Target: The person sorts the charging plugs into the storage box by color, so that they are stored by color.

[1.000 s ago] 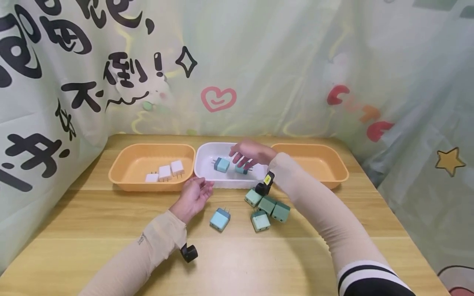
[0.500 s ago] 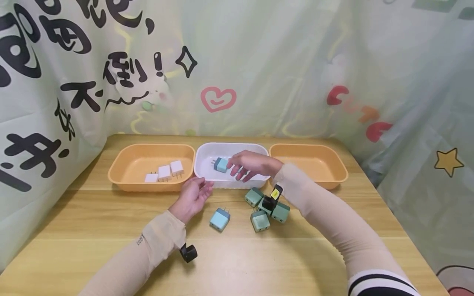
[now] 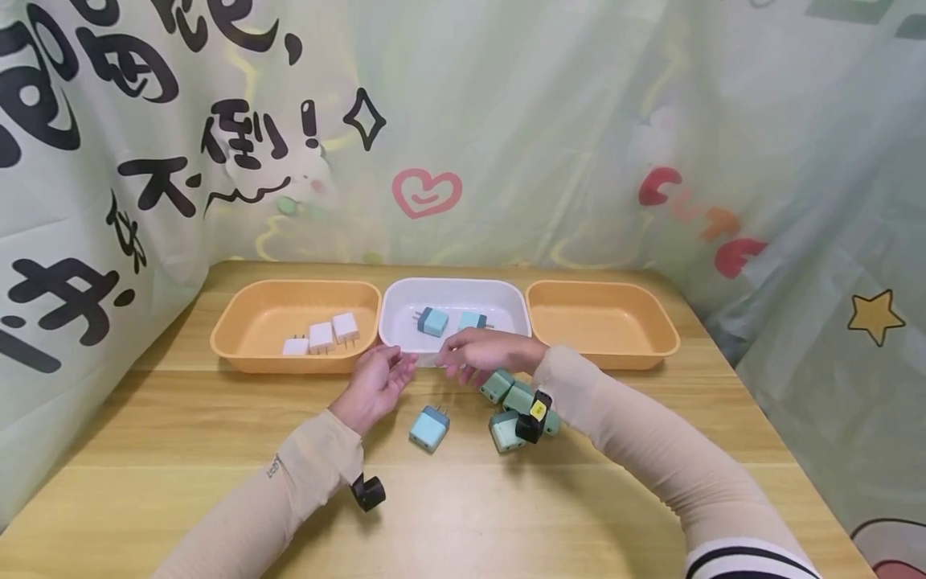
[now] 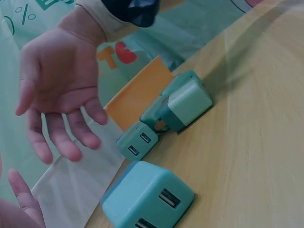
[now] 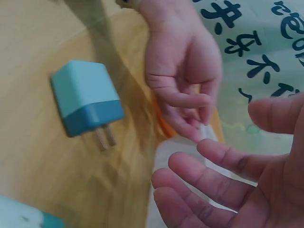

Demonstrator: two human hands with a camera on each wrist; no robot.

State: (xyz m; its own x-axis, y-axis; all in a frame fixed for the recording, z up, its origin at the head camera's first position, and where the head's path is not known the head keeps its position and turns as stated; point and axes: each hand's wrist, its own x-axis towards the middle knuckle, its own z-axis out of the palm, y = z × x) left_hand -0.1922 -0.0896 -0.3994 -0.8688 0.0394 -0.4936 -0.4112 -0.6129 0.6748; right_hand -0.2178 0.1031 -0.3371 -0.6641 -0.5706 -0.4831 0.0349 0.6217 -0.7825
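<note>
My left hand (image 3: 376,382) rests at the front left of the white tray (image 3: 394,283), its loosely curled fingertips right at the rim. Nothing shows in its grasp. Over the tray's front right hangs my right hand (image 3: 492,351), with relaxed, spread fingers and a bare palm in the left wrist view. Two blue USB charger plugs (image 3: 434,322) lie inside this tray. Between the hands, a further blue charger plug (image 3: 430,429) lies on the table, its prongs pointing away. Several green charger plugs (image 3: 497,386) are clustered below my right hand, partly hidden by its wrist camera.
An orange tray (image 3: 246,310) at left holds white charger plugs (image 3: 346,326). Another orange tray (image 3: 600,318) stands at right. All three trays line up near the back of the wooden table (image 3: 463,515), before a printed cloth (image 3: 550,145).
My right hand has come back from over the white tray towards its front rim, uncovering the right-hand blue charger plug inside. My left hand stays in place.
</note>
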